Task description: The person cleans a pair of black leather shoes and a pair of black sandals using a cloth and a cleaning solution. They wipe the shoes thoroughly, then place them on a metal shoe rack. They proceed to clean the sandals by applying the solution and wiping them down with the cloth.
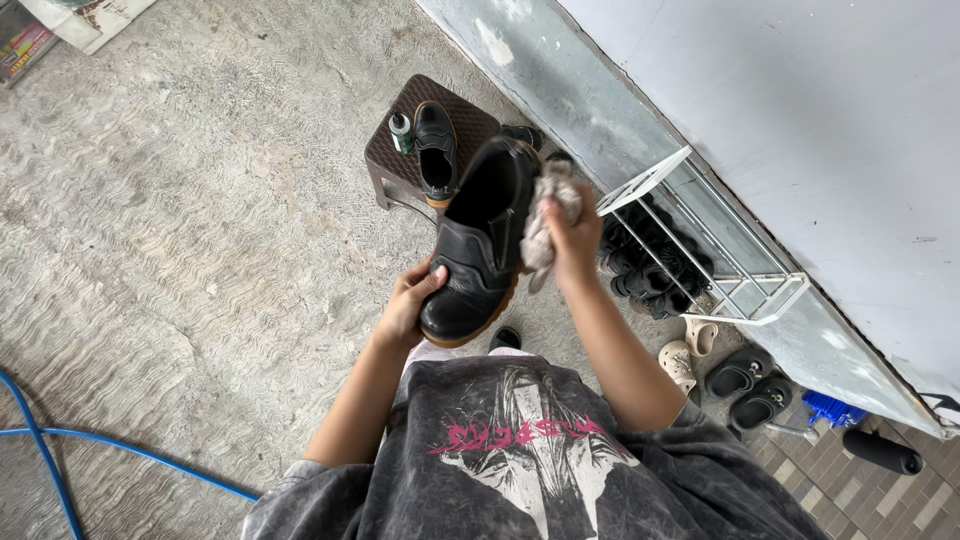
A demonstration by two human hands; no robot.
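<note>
My left hand (408, 300) grips the toe of a black leather shoe (478, 240) with a tan sole, held up in front of my chest. Pressed against the shoe's right side is a crumpled grey cloth (548, 208), bunched in my right hand (574, 240). The matching black shoe (436, 152) rests on a brown plastic stool (470, 118) just beyond, beside a small green-capped bottle (401, 132).
A white wire shoe rack (712, 262) with dark shoes stands against the grey wall (800, 120) on the right. Sandals (745, 385) and a beige clog (680, 362) lie beside it. A blue hose (60, 440) crosses the concrete floor at lower left.
</note>
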